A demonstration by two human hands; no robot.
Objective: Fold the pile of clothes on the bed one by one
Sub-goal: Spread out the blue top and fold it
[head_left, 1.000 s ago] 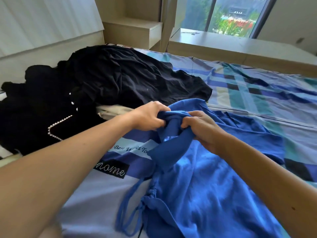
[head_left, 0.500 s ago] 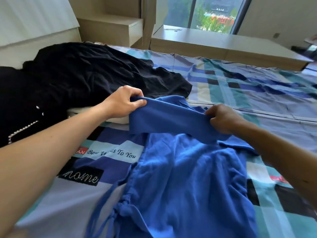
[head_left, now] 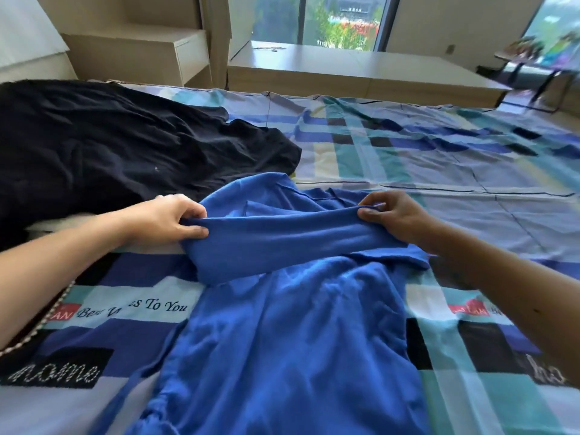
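Blue jersey, soft and matte, fills the middle of the view: the blue garment lies spread on the bed. Its lower part is flat and rippled with shallow creases, and its top edge is lifted into a thick, rolled band stretched between the two hands. The left hand pinches the left end of that band, thumb beneath and fingers curled over the fold. The right hand pinches the right end between thumb and fingertips, knuckles bent. Both bare forearms reach in from the near corners.

At the garment's lower left edge the cloth gathers into a puckered seam, and a thin drawstring of the same blue loops out onto the sheet.

Left of and beyond the garment sits the black clothes pile, a crumpled, dull mound whose near edge touches the garment's raised collar. Further left of the garment, under the left forearm, a row of small pale beads trims a dark piece of cloth.

Under the garment the bedsheet is smooth cotton checked in blue, teal, lilac, cream and black, with printed script reading "To You" just to the garment's left.

Beyond the garment stand a long pale wooden ledge under a window and, to the left of these, a boxy wooden cabinet.
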